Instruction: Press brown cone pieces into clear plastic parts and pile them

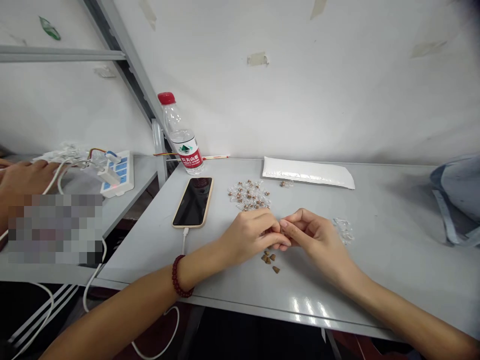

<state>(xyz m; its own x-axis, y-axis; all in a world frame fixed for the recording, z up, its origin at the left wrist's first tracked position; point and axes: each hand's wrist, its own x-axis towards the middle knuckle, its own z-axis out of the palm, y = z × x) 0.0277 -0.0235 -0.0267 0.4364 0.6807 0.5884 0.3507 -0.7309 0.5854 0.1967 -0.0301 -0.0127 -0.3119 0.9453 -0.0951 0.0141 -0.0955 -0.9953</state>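
Observation:
My left hand (pixel 257 232), a dark red bead bracelet (pixel 180 276) on its wrist, meets my right hand (pixel 314 235) over the grey table. Both hands are closed, with thumbs and fingertips pinched together. Whatever sits between them is too small and too covered to make out. Just below the fingers lie several small brown cone-shaped pieces (pixel 268 258). Behind my left hand is a pile of clear pieces with brown bits (pixel 249 194), partly hidden by the knuckles. Beside my right hand rests a small heap of clear plastic pieces (pixel 343 230).
A phone (pixel 193 202) on a white cable lies left of the pile. Behind it stands a water bottle (pixel 186 145). A white padded packet (pixel 307 172) is near the wall. On the adjoining left table are a power strip (pixel 122 172) and another person's hand (pixel 28 182).

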